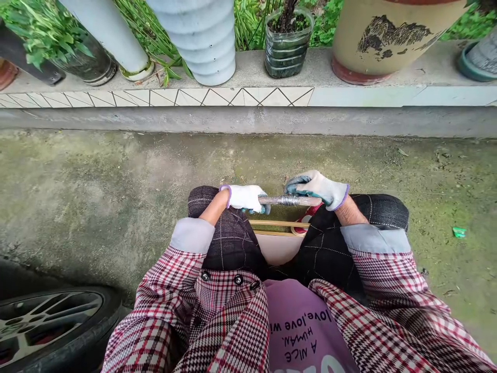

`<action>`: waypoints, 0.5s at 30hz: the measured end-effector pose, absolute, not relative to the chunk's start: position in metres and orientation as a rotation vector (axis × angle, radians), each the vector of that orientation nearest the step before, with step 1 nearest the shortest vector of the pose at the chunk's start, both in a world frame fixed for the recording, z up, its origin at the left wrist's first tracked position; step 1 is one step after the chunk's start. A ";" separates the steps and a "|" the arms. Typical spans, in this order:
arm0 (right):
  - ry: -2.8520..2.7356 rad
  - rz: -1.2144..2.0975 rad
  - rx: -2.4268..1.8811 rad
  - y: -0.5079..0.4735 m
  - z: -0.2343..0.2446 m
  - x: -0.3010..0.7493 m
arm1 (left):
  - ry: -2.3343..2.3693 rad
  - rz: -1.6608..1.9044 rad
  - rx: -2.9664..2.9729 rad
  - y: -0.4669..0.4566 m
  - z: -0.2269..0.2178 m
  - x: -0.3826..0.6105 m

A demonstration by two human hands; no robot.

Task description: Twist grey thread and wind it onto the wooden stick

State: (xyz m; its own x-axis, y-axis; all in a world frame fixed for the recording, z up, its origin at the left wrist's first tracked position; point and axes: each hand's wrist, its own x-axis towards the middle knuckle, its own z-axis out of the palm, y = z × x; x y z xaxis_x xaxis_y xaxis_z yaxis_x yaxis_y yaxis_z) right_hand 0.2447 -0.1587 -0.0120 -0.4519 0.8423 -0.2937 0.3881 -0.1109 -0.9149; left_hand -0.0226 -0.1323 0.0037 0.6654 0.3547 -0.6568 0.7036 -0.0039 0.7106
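Note:
I sit with my knees apart, both hands in white work gloves with blue-grey palms. My left hand is closed round the left end of a short grey metal rod. A band of thin wire is wound about the rod's middle. My right hand is curled over the rod's right end, fingers bent on top. The rod lies level above my knees. Below it, between my legs, run two thin bamboo-coloured sticks across a pale seat, and a red and white shoe shows.
Mossy concrete ground stretches ahead to a tiled kerb. On the kerb stand a ribbed white pot, a cut plastic bottle planter, a large beige pot and leafy plants. A car wheel is at the lower left.

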 end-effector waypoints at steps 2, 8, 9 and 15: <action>-1.593 1.705 -1.290 -0.160 -0.012 0.242 | 0.862 -0.262 1.551 -0.133 0.011 -0.023; -1.215 1.690 -1.331 -0.158 -0.023 0.227 | 1.103 0.019 1.470 -0.130 0.015 -0.010; -1.183 1.673 -1.375 -0.158 -0.024 0.224 | 1.123 0.061 1.460 -0.130 0.011 -0.008; -1.154 1.689 -1.526 -0.157 -0.028 0.212 | 1.330 0.217 1.457 -0.127 -0.018 -0.001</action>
State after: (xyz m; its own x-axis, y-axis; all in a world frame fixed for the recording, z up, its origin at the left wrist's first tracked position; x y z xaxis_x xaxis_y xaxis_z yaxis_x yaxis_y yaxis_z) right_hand 0.2117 -0.1572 -0.0284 -0.1764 0.8631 -0.4732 0.1267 -0.4568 -0.8805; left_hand -0.0008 -0.1273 -0.0179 0.3533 0.7902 -0.5007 0.5900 0.2272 0.7748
